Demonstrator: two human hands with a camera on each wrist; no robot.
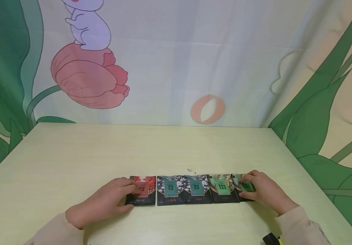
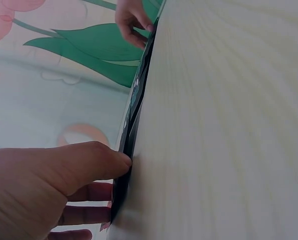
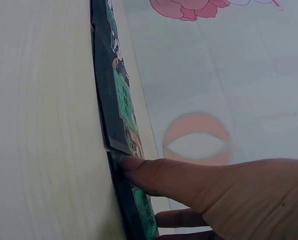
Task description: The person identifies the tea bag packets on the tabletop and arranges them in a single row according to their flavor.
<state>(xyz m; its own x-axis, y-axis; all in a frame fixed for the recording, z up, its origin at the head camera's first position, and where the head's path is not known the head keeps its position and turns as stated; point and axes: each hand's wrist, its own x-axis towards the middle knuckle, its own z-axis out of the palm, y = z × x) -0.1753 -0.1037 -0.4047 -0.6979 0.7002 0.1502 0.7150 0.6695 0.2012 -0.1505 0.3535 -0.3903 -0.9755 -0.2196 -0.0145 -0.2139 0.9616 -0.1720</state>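
A row of flat dark packets lies on the table. My left hand (image 1: 108, 199) rests at the left end on a red-fronted packet (image 1: 148, 190), fingertips on its face and thumb by its near left corner. In the middle are two blue-and-white floral packets (image 1: 170, 197) with teal labels. Right of them is a packet with a bright green label (image 1: 223, 187). Its neighbour at the right end, another green-labelled packet (image 3: 144, 210), is partly covered by my right hand (image 1: 269, 192), whose thumb and fingertips touch its face.
The pale table (image 1: 71, 153) ends at a hanging cloth (image 1: 151, 68) printed with a rabbit, a flower and leaves. A small dark object (image 1: 270, 239) with some yellow lies by the right sleeve (image 1: 301, 226). A small leafy mark (image 1: 191, 170) shows behind the row.
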